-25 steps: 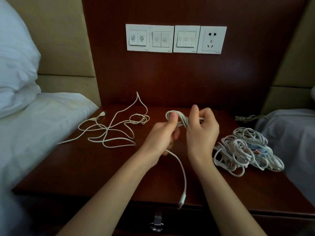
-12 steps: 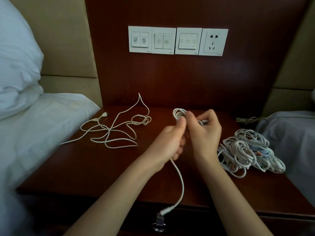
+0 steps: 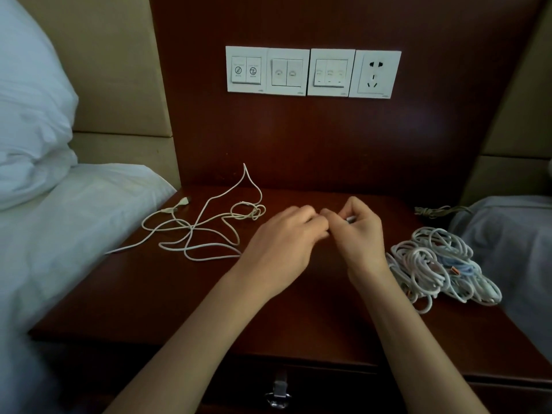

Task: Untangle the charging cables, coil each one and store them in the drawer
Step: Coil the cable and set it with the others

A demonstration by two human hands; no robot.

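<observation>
My left hand (image 3: 283,243) and my right hand (image 3: 360,234) meet fingertip to fingertip above the middle of the nightstand top (image 3: 149,294). Both have curled fingers closed around a white cable (image 3: 351,219); only a short white bit shows by my right fingers, the rest is hidden inside the hands. A loose tangled white cable (image 3: 209,231) lies spread on the left of the top. A pile of coiled white cables (image 3: 433,264) sits at the right. The drawer (image 3: 328,383) under the top is shut, with its metal pull (image 3: 279,391) at the bottom centre.
A bed with white sheet (image 3: 59,234) and pillow (image 3: 30,100) borders the left side, another bed's sheet (image 3: 507,234) the right. A thin grey cord (image 3: 430,211) lies at the back right. Wall switches and a socket (image 3: 313,71) sit on the wooden panel behind.
The tail that hung down over the front edge has been drawn up and is no longer seen. The coil that stood above my fingers is now hidden between both hands.
</observation>
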